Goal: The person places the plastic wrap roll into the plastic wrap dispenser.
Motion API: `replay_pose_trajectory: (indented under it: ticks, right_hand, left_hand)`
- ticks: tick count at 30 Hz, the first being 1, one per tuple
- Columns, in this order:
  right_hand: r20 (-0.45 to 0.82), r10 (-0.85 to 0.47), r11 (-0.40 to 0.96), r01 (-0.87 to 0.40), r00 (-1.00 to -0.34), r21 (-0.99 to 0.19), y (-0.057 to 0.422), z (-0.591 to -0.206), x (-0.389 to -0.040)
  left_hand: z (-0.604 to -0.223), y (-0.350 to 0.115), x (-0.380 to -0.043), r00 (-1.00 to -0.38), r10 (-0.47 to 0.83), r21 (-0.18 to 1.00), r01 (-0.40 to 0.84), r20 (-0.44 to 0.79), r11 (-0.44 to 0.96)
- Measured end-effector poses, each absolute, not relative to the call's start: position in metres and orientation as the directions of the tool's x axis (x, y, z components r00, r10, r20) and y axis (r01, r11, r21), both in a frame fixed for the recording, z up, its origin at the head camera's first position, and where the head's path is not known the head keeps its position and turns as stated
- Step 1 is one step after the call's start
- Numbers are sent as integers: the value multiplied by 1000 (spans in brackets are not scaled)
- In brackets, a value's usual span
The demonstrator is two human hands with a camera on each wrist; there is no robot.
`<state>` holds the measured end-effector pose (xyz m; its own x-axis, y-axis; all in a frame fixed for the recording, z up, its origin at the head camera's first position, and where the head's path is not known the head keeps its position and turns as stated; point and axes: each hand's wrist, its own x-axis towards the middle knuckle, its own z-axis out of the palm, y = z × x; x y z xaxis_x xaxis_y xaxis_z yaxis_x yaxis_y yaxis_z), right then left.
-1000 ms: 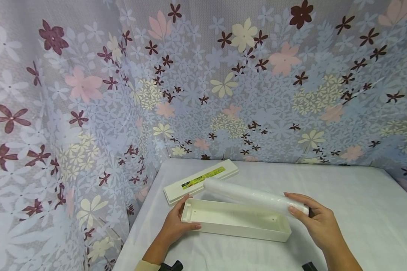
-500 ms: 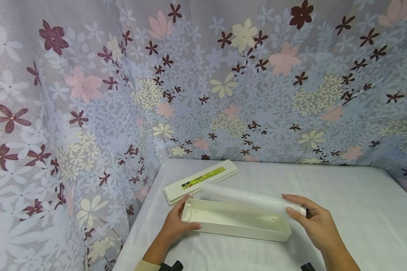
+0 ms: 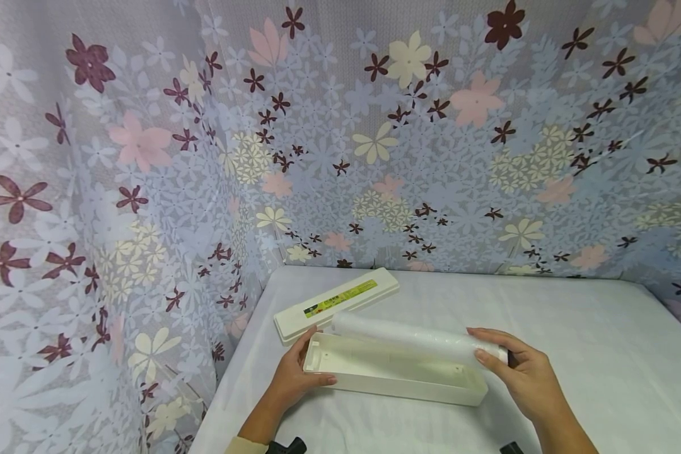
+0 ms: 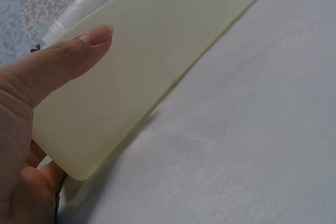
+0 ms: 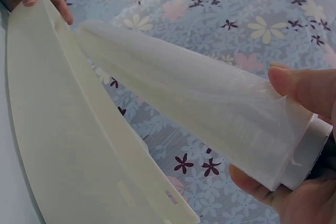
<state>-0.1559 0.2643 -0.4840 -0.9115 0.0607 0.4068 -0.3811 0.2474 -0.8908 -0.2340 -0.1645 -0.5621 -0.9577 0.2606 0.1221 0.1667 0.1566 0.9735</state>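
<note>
A long cream plastic box (image 3: pixel 397 384) stands open-topped on the white table. My left hand (image 3: pixel 295 372) grips its left end, thumb on the front wall and fingers behind; the left wrist view shows the thumb (image 4: pixel 79 56) flat against that wall. My right hand (image 3: pixel 522 366) holds a roll of clear plastic wrap (image 3: pixel 414 334) by its right end, between thumb and fingers. The roll slants over the box's back edge, its far end near the box's left side. In the right wrist view the roll's pale core (image 5: pixel 310 153) sticks out by the palm.
Behind the box lies a matching cream lid (image 3: pixel 340 302) with a green and yellow label, set at an angle. The white-covered table (image 3: pixel 601 328) extends to the right. A flowered curtain (image 3: pixel 374 157) hangs behind and along the left.
My right hand has brought the plastic wrap roll slightly left and lower, closer to the box. The left hand, box and lid stay where they were.
</note>
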Motion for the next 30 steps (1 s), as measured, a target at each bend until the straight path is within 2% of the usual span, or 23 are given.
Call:
replay_pose_trajectory:
  ticks: [11, 30]
  right_hand:
    - [422, 72, 234, -396, -904, -888, 265, -485, -155]
    - [475, 35, 64, -472, -879, -879, 264, -489, -159]
  left_hand:
    - [-561, -165, -234, -956, 266, 971, 169, 121, 168]
    - [-562, -166, -234, -956, 270, 974, 164, 117, 159]
